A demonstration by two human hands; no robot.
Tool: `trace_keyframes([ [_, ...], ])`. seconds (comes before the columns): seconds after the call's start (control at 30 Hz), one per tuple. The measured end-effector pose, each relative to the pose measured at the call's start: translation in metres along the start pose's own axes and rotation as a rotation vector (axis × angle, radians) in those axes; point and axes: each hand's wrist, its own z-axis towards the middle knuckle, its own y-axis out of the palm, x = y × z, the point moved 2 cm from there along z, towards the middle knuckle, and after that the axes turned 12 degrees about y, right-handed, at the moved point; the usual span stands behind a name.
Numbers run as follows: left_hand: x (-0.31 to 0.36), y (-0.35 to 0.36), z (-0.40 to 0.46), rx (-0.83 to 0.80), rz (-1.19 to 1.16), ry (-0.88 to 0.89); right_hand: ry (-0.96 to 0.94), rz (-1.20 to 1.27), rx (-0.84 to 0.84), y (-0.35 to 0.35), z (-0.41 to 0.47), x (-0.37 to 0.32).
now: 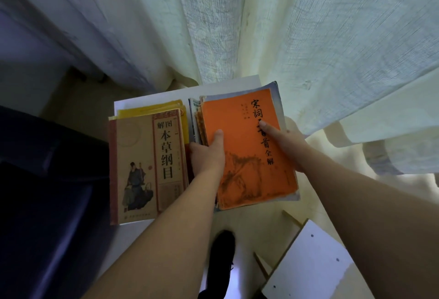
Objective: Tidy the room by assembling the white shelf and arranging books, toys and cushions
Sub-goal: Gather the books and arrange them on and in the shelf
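A stack of books topped by an orange book (240,156) is held over the white shelf top (147,99). My left hand (207,153) grips the stack's left edge, thumb on the orange cover. My right hand (283,144) grips the right edge, thumb on the printed title. A grey-blue book (278,99) shows under the orange one. To the left, a beige book with a robed figure (147,168) lies flat on a yellow book (152,108) on the shelf top.
Pale curtains (237,25) hang right behind the shelf. A dark blue seat (47,191) stands at the left. A loose white shelf panel with holes (311,265) lies at the lower right on the floor. My black shoe (221,258) is below.
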Motion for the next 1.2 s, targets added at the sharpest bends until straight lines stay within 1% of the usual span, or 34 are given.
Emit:
trace_keyframes([
  [0.1, 0.010, 0.001, -0.007, 0.065, 0.115, 0.078, -0.045, -0.074, 0.066, -0.006, 0.007, 0.003],
  [0.2, 0.021, -0.004, -0.019, 0.083, 0.157, 0.099, -0.047, -0.108, 0.127, -0.023, 0.025, 0.018],
  [0.27, 0.030, -0.010, -0.032, 0.064, 0.198, 0.174, -0.066, -0.176, 0.160, -0.025, -0.010, 0.011],
  [0.33, 0.036, -0.019, -0.050, 0.007, 0.274, 0.269, -0.098, -0.300, 0.224, -0.020, -0.066, -0.003],
  [0.4, 0.043, -0.031, -0.075, -0.046, 0.362, 0.374, -0.121, -0.414, 0.273, -0.018, -0.100, -0.005],
  [0.5, 0.049, -0.057, -0.127, -0.116, 0.524, 0.577, -0.238, -0.550, 0.290, -0.020, -0.172, -0.004],
  [0.53, 0.048, -0.065, -0.142, -0.125, 0.558, 0.617, -0.273, -0.580, 0.294, -0.019, -0.192, 0.000],
  [0.6, 0.047, -0.087, -0.176, -0.085, 0.564, 0.660, -0.320, -0.652, 0.296, -0.019, -0.236, 0.008],
  [0.7, 0.049, -0.113, -0.215, -0.023, 0.543, 0.681, -0.381, -0.737, 0.304, -0.019, -0.292, 0.018],
  [0.8, 0.053, -0.135, -0.243, -0.035, 0.556, 0.722, -0.428, -0.811, 0.290, -0.016, -0.329, 0.024],
  [0.93, 0.063, -0.154, -0.244, -0.036, 0.556, 0.747, -0.401, -0.857, 0.316, -0.013, -0.345, 0.017],
  [1.03, 0.076, -0.163, -0.233, -0.003, 0.568, 0.768, -0.395, -0.912, 0.325, -0.006, -0.343, 0.005],
  [1.2, 0.082, -0.170, -0.224, -0.013, 0.568, 0.762, -0.366, -0.991, 0.252, 0.003, -0.336, -0.013],
])
